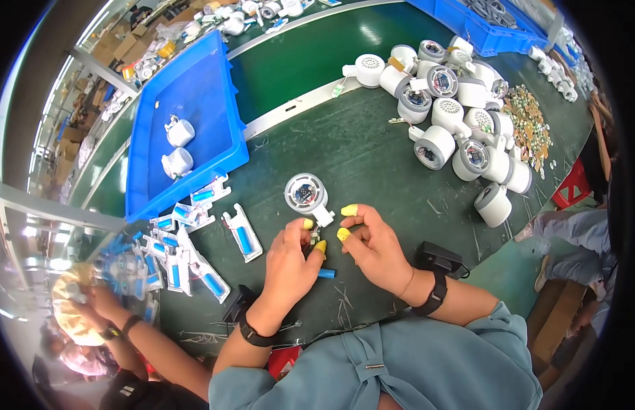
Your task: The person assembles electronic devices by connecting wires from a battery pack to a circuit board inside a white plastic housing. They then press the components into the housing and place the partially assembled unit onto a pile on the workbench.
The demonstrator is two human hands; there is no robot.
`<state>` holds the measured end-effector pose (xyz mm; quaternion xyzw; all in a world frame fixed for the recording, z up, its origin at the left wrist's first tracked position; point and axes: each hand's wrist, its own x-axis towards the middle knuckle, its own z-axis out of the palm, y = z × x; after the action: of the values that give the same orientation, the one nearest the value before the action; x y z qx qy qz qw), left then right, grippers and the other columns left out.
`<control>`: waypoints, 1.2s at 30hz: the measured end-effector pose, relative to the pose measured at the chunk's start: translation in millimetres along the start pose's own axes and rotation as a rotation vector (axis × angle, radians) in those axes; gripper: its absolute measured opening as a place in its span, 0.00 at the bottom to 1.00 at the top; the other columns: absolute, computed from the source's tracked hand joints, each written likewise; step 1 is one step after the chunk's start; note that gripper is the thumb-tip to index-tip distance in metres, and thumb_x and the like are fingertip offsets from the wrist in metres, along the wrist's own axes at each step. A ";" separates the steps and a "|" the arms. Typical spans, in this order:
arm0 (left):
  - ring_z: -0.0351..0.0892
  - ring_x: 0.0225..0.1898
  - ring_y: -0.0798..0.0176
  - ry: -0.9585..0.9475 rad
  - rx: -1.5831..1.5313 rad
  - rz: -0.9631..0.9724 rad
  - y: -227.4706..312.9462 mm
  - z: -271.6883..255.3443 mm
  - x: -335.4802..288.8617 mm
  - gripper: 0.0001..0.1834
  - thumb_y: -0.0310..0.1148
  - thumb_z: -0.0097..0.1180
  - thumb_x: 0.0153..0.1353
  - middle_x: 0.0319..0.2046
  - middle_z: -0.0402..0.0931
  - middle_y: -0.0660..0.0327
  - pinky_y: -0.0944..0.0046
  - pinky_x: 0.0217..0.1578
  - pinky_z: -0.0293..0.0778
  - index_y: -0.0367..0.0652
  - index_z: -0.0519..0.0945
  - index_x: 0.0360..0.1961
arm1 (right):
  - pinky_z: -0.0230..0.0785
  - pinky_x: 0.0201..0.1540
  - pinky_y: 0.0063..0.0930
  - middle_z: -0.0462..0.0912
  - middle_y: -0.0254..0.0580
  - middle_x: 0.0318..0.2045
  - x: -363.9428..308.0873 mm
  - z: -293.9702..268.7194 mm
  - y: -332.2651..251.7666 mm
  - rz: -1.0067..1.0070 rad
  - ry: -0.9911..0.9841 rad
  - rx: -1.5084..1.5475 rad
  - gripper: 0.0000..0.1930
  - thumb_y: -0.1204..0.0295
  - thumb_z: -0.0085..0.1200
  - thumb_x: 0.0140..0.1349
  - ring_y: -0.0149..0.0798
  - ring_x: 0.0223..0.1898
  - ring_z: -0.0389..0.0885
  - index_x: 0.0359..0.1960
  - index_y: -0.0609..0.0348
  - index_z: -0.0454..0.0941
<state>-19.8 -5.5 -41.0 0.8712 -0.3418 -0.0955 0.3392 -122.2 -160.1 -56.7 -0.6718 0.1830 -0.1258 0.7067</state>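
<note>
Item: round white housing (306, 193), circuit board exposed, on counter (372, 164) at 12 o'clock of hands. Likely light, rigid, fragile; grip rim. Left hand (288, 263) pinches its tab; right hand (373, 242) half-curled, empty.

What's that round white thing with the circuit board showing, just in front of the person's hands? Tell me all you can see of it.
The round white unit looks like a short plastic drum lying on the dark green table, its open face turned up to show a round dark circuit board inside. A white bracket sticks out toward the hands. The left hand, with yellow fingertip covers, pinches at the bracket's end; the right hand hovers close beside it. Similar units lie piled farther off.
</note>
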 end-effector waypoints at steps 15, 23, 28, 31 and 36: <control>0.71 0.20 0.66 0.244 0.011 0.133 -15.2 -10.4 -9.5 0.15 0.17 0.62 0.49 0.33 0.77 0.58 0.66 0.23 0.70 0.38 0.81 0.41 | 0.66 0.60 0.38 0.67 0.56 0.58 42.9 25.1 -16.8 -0.385 0.067 -0.462 0.37 0.70 0.66 0.52 0.54 0.59 0.69 0.63 0.67 0.62; 0.79 0.37 0.48 0.117 0.115 0.169 -16.1 -13.4 -15.3 0.18 0.25 0.60 0.50 0.38 0.78 0.53 0.53 0.38 0.76 0.35 0.80 0.45 | 0.66 0.59 0.40 0.74 0.52 0.55 49.9 26.4 -9.7 -0.328 -0.002 -0.495 0.33 0.67 0.67 0.52 0.53 0.56 0.73 0.59 0.65 0.68; 0.78 0.34 0.47 0.099 0.170 0.185 -14.6 -10.6 -15.3 0.20 0.26 0.60 0.50 0.36 0.76 0.52 0.52 0.37 0.76 0.33 0.79 0.46 | 0.62 0.62 0.41 0.73 0.52 0.57 51.9 29.3 -0.6 -0.429 0.068 -0.554 0.35 0.66 0.66 0.52 0.53 0.59 0.71 0.61 0.63 0.66; 0.77 0.33 0.47 0.073 0.187 0.203 -12.6 -13.2 -16.0 0.20 0.25 0.60 0.51 0.35 0.76 0.51 0.52 0.37 0.75 0.31 0.79 0.47 | 0.59 0.64 0.42 0.72 0.52 0.59 51.1 28.0 -2.5 -0.426 0.043 -0.552 0.36 0.64 0.66 0.52 0.53 0.61 0.69 0.62 0.63 0.65; 0.77 0.33 0.46 0.049 0.197 0.217 -13.6 -13.4 -14.3 0.20 0.24 0.59 0.51 0.35 0.76 0.50 0.52 0.36 0.75 0.30 0.78 0.47 | 0.59 0.63 0.42 0.72 0.53 0.58 51.7 25.7 -2.1 -0.404 0.007 -0.523 0.37 0.64 0.66 0.53 0.53 0.61 0.69 0.62 0.65 0.64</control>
<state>-17.9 18.3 -40.8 0.8603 -0.4333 -0.0032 0.2687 -64.5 -158.9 -58.4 -0.8527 0.0747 -0.2147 0.4703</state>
